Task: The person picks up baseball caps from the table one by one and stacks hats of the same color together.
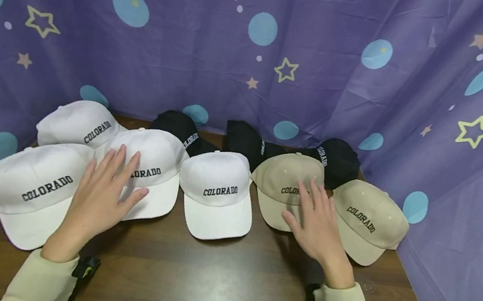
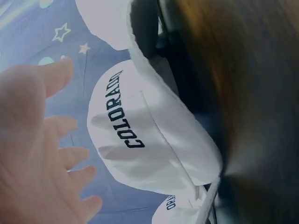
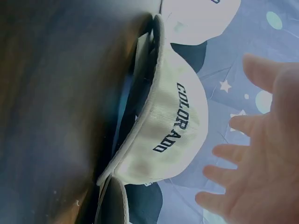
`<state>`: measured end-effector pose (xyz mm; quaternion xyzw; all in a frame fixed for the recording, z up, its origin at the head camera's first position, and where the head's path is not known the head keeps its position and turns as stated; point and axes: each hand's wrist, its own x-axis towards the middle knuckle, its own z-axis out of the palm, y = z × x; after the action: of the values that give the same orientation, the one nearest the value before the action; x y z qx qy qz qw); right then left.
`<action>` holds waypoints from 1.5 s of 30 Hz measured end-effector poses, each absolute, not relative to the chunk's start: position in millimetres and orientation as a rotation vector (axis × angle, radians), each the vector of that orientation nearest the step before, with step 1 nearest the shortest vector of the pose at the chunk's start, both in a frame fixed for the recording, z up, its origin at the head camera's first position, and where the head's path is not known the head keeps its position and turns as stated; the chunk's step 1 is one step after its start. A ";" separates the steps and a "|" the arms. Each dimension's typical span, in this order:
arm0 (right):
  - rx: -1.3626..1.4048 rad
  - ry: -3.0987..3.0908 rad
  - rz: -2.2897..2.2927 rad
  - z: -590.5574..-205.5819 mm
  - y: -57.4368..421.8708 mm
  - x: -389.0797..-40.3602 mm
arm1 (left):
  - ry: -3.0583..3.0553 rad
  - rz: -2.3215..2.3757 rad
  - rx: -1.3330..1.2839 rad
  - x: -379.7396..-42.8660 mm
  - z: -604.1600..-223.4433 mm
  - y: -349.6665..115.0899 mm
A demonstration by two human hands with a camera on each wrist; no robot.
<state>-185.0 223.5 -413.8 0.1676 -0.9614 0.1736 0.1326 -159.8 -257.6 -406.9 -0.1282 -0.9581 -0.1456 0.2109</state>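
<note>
My left hand (image 1: 100,198) hovers with spread fingers in front of a white baseball cap (image 1: 149,153) lettered COLORADO; the left wrist view shows a gap between its palm and the white cap (image 2: 131,126). My right hand (image 1: 316,224) is likewise spread before a beige cap (image 1: 280,168), apart from the beige cap (image 3: 173,135) in the right wrist view. Neither hand holds anything. Between them a white cap (image 1: 219,178) sits brim forward. More white caps stand at left, one in front (image 1: 47,165) and one behind (image 1: 76,121). Another beige cap (image 1: 371,208) sits at far right.
Black caps line the back: one at left (image 1: 173,126), one mid-row (image 1: 242,143) and one at right (image 1: 341,161). All stand on a brown wooden table (image 1: 205,288). A purple curtain (image 1: 198,63) with stars and blue dots encloses the back and sides.
</note>
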 end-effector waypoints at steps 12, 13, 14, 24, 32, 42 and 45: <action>0.779 -2.838 0.768 -352.8 210.3 -216.3 | -2.619 -0.893 -0.686 -198.0 -363.3 -223.2; 0.803 -2.857 0.808 -348.3 207.3 -220.5 | -2.653 -0.948 -0.698 -206.0 -362.0 -219.3; 0.822 -2.876 0.850 -344.6 204.0 -223.9 | -2.687 -1.004 -0.708 -214.1 -361.6 -215.4; 0.941 -2.843 1.232 -350.6 167.0 -252.0 | -2.838 -1.221 -0.686 -260.0 -383.3 -188.1; 0.896 -2.873 1.279 -361.6 157.5 -256.6 | -2.897 -1.209 -0.697 -263.0 -389.0 -178.8; 0.872 -2.897 1.293 -366.7 163.0 -255.3 | -2.875 -1.213 -0.762 -262.7 -382.8 -182.1; 0.885 -2.880 1.298 -367.0 164.7 -255.2 | -2.872 -1.245 -0.778 -259.5 -378.5 -183.8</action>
<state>-255.2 164.7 -367.0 0.2692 -0.8758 0.3947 -0.0692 -259.5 -183.8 -378.5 -0.2409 -0.8897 -0.3856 -0.0421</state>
